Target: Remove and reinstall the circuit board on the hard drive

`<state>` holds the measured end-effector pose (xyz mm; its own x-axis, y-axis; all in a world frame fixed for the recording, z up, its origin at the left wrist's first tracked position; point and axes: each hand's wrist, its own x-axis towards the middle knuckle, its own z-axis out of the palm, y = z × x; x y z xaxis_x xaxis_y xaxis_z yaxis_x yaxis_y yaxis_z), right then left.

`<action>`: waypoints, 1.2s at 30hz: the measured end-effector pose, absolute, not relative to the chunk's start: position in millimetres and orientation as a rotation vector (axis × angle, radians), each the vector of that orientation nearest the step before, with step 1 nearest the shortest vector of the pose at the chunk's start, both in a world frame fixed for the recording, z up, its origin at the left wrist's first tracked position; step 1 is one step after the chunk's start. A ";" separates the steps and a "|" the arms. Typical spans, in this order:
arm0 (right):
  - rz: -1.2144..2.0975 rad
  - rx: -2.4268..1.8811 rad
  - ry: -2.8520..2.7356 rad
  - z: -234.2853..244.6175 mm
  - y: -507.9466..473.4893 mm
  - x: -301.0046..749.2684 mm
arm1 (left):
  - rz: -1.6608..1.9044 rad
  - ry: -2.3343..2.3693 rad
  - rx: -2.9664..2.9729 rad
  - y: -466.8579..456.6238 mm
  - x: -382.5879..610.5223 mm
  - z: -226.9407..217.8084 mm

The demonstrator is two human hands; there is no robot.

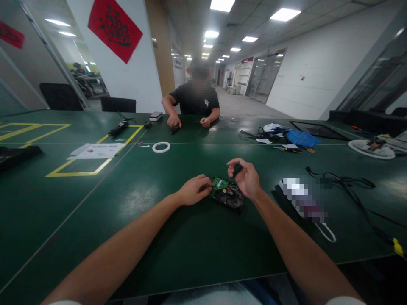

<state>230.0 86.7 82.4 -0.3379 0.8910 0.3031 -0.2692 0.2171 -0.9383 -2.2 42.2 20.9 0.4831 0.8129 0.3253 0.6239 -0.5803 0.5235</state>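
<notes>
A hard drive with a green circuit board exposed on its far left part lies on the green table in front of me. My left hand rests at its left edge, fingers closed around a slim dark object whose kind I cannot make out. Above the drive's far right side, my right hand pinches a small screwdriver by its dark handle. Its thin shaft slants down toward the board; whether the tip touches a screw is too small to tell.
A power strip with a blurred patch lies right of my right hand, near black cables. A white ring, paper sheets and a blue basket lie farther off. Across the table sits a person.
</notes>
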 end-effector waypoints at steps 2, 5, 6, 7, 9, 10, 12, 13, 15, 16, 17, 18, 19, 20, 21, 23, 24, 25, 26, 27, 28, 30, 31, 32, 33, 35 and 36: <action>1.324 -0.618 -1.417 80.9 87.7 229.1 | 0.828 1.199 2.369 43.8 -2.6 19.1; 1.287 -0.540 -1.375 79.3 88.8 228.7 | 0.875 1.174 2.334 45.0 -2.6 18.5; 1.309 -0.505 -1.352 79.3 88.8 229.1 | 0.886 1.168 2.327 45.0 -2.5 18.6; 1.353 -0.476 -1.331 79.6 88.5 229.6 | 0.896 1.164 2.322 44.9 -2.4 18.7; 1.465 -0.450 -1.296 80.4 87.7 230.9 | 0.914 1.157 2.320 44.4 -2.2 18.8; 1.512 -0.450 -1.285 80.8 87.3 231.5 | 0.919 1.154 2.319 44.2 -2.3 18.7; 1.551 -0.453 -1.271 81.0 86.6 232.4 | 0.920 1.153 2.310 44.2 -2.6 18.2; 1.549 -0.452 -1.264 80.9 86.5 232.5 | 0.918 1.154 2.303 44.4 -2.9 17.8; 1.541 -0.446 -1.253 80.3 86.6 232.5 | 0.912 1.153 2.291 45.1 -3.6 16.8; 1.539 -0.446 -1.251 80.0 86.8 232.3 | 0.910 1.151 2.286 45.5 -3.9 16.4; 1.537 -0.450 -1.252 79.8 87.1 232.1 | 0.907 1.149 2.281 45.9 -4.2 16.0; 1.534 -0.455 -1.256 79.7 87.5 232.0 | 0.904 1.145 2.274 46.3 -4.4 15.8; 1.528 -0.459 -1.259 79.7 87.9 231.8 | 0.903 1.140 2.265 46.5 -4.6 15.7; 1.517 -0.461 -1.259 79.8 88.3 231.8 | 0.901 1.135 2.258 46.7 -4.7 15.8; 1.505 -0.460 -1.255 79.9 88.5 231.7 | 0.899 1.132 2.252 46.7 -4.8 16.1; 1.493 -0.443 -1.235 80.1 88.8 232.0 | 0.902 1.126 2.246 46.3 -4.9 17.2; 1.505 -0.431 -1.218 80.1 88.8 232.3 | 0.903 1.122 2.248 46.0 -4.9 17.8; 1.531 -0.422 -1.201 80.1 88.8 232.7 | 0.904 1.119 2.250 45.6 -4.9 18.3; 1.566 -0.419 -1.184 80.0 88.9 233.1 | 0.906 1.116 2.250 45.2 -4.9 18.7; 1.603 -0.420 -1.168 79.9 89.2 233.7 | 0.906 1.114 2.251 44.9 -5.0 18.9; 1.634 -0.424 -1.156 79.7 89.5 234.3 | 0.903 1.114 2.251 44.6 -5.0 18.9; 1.661 -0.430 -1.145 79.3 90.5 235.2 | 0.892 1.123 2.245 44.4 -5.2 18.5; 1.659 -0.430 -1.149 79.2 91.0 235.6 | 0.886 1.128 2.245 44.5 -5.2 18.3; 1.653 -0.427 -1.158 79.0 91.6 235.8 | 0.881 1.131 2.244 44.6 -5.2 18.1; 1.646 -0.423 -1.170 78.8 92.1 235.9 | 0.882 1.131 2.244 44.8 -5.2 18.1; 1.634 -0.415 -1.192 78.2 93.0 236.0 | 0.890 1.125 2.249 45.1 -5.2 18.3; 1.628 -0.415 -1.201 77.9 93.4 235.9 | 0.893 1.120 2.252 45.2 -5.1 18.6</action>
<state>235.9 93.4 77.9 -0.4149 0.8662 0.2786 -0.5215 0.0246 -0.8529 -5.1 45.2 18.6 0.4554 0.8219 0.3422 0.5171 -0.5571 0.6498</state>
